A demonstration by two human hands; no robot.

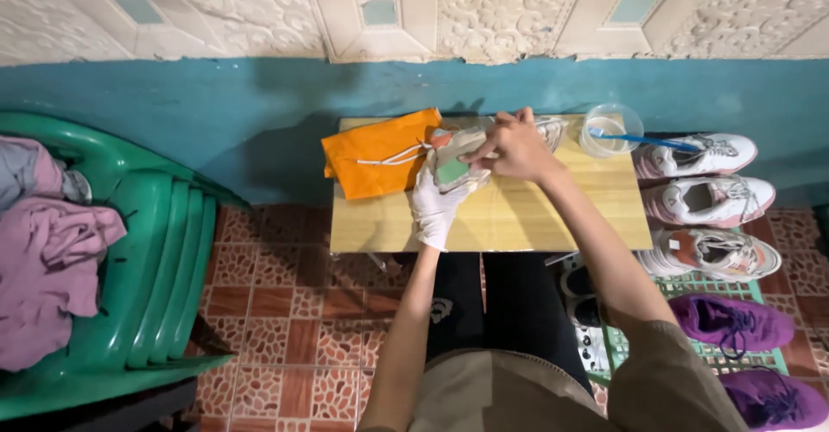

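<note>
Head view, gloved left hand [434,206] and right hand [515,149] both gripping sneaker [458,160], wooden table [518,216]

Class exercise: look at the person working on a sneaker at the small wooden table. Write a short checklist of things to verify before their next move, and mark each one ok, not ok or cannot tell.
1. Sneaker held firmly by both hands above the table: ok.
2. Left hand covered by a white glove: ok.
3. Right hand gloved as well: not ok, it is bare.
4. Clear cup with the blue-handled brush upright and close to the right hand: ok.
5. Liquid in the cup: cannot tell.
6. Orange cloth spread flat beside the sneaker, lace lying across it: ok.
</note>
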